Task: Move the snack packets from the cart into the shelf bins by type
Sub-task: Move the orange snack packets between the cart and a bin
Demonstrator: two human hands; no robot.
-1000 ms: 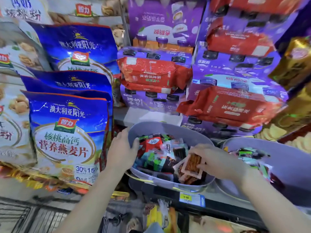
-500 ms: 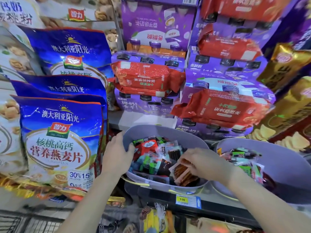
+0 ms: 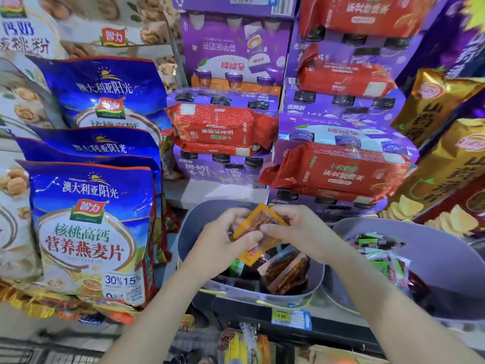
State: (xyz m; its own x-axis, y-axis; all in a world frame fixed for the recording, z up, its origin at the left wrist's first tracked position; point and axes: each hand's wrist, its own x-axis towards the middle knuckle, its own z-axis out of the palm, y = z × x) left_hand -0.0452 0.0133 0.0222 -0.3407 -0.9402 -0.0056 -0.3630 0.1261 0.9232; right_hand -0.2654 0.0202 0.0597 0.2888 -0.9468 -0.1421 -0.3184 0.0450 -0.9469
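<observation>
- Store shelving (image 3: 207,191) fills my view: blue bags (image 3: 89,206) at left, red packs (image 3: 217,127) on purple boxes (image 3: 236,48) behind.
- Left bin (image 3: 196,222) and right bin (image 3: 433,248) sit side by side, with a price tag (image 3: 290,317) below the left one.
- My left hand (image 3: 225,240) and right hand (image 3: 301,232) both pinch one orange-edged snack packet (image 3: 258,219) above the left bin.
- More packets (image 3: 286,271) lie inside it.

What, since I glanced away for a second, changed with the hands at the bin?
The left hand let go of the left bin rim and rose to the middle. The right hand lifted out of the bin. Both now pinch an orange-edged packet above it. The brown strip packets remain in the bin. The right bin and the blue bags stayed put.
</observation>
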